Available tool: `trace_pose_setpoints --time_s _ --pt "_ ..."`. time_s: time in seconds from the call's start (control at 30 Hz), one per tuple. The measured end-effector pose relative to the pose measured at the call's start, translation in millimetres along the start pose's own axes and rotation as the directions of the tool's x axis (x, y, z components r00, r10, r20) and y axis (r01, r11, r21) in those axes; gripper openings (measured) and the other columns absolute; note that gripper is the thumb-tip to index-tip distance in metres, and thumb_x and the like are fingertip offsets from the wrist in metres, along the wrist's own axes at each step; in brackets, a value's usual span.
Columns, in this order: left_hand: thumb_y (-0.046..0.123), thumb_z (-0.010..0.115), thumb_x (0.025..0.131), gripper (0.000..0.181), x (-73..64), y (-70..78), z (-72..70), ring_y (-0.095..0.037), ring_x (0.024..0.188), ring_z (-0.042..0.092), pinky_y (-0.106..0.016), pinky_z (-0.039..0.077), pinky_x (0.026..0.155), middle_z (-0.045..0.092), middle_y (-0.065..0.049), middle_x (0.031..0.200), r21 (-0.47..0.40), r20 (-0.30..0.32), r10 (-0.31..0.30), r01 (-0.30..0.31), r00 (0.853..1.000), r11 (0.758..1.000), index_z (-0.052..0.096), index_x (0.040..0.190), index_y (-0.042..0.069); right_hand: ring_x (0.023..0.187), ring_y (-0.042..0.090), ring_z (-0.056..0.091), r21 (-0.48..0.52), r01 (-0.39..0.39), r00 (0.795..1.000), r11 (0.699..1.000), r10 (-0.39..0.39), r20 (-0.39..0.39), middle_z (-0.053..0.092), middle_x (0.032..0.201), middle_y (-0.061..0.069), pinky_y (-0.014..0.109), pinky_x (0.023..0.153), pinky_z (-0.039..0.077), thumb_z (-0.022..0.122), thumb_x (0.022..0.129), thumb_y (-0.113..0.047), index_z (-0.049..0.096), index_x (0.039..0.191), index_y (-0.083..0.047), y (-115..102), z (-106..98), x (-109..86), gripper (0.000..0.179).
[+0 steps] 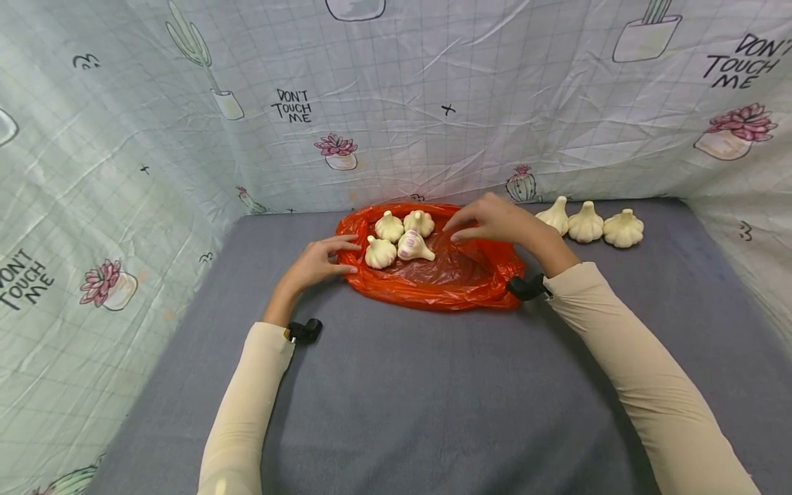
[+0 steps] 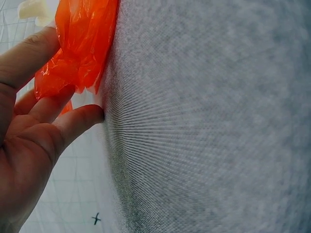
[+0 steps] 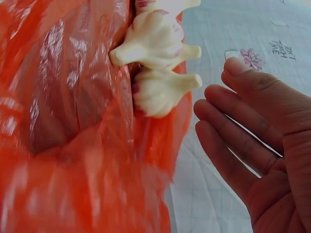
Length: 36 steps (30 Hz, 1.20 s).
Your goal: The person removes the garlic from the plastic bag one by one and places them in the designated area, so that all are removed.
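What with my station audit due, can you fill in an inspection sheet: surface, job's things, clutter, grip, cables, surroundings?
Surface: grey tabletop, fabric-like texture.
Job's things: open red plastic bag with four garlic bulbs visible inside; three more bulbs in a row to its right.
Clutter: nothing seen.
Grip: left hand at the bag's left edge, fingers apart; right hand above the bag, holding nothing.
Cables: nothing seen.
Surroundings: hanging pale cloth printed with potted plants and "DON'T TOUCH ME".

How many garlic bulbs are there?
7: four bulbs in the red plastic bag, three bulbs in a row on the gray table to its right. The bag may hide more.
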<state>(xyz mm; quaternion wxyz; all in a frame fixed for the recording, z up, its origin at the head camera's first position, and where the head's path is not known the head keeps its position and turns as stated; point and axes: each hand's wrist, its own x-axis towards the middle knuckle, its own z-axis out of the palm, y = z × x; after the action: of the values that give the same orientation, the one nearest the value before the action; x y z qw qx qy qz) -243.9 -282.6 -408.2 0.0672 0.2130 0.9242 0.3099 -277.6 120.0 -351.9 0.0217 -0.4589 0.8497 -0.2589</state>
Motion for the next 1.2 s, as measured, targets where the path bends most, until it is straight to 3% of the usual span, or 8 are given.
trace_pose_setpoints --time_s 0.5,0.83,1.2 --pt "0.021 0.083 0.086 0.046 2.8 4.2 -0.6 -0.030 0.144 0.042 -0.050 0.037 0.114 0.053 -0.006 0.151 0.002 0.010 0.002 -0.002 1.000 1.000 0.071 0.130 0.010 0.075 0.013 0.055 0.066 -0.066 0.995 0.996 0.061 0.082 0.078 0.101 0.000 0.027 0.068 0.045 0.077 0.092 -0.018 0.080 0.107 -0.011 10 26 26.8 0.017" --pt "0.022 0.084 0.086 0.047 1.3 2.8 -0.2 -0.029 0.145 0.040 -0.049 0.035 0.116 0.053 -0.005 0.151 -0.010 0.015 -0.013 0.013 1.000 1.000 0.071 0.130 0.010 0.089 0.013 0.067 0.080 -0.110 0.988 0.991 0.100 0.119 0.078 0.101 -0.003 0.032 0.080 0.052 0.077 0.092 -0.020 0.081 0.106 -0.013 20 48 30.0 0.016" --pt "0.023 0.084 0.086 0.048 2.6 3.5 -0.6 -0.031 0.146 0.039 -0.051 0.034 0.116 0.054 -0.006 0.151 0.007 0.021 0.001 -0.001 1.000 1.000 0.071 0.130 0.010 0.091 0.015 0.071 0.090 -0.152 0.982 0.984 0.140 0.131 0.078 0.098 0.001 0.036 0.085 0.056 0.079 0.090 -0.019 0.081 0.104 -0.010 19 53 35.7 0.017"
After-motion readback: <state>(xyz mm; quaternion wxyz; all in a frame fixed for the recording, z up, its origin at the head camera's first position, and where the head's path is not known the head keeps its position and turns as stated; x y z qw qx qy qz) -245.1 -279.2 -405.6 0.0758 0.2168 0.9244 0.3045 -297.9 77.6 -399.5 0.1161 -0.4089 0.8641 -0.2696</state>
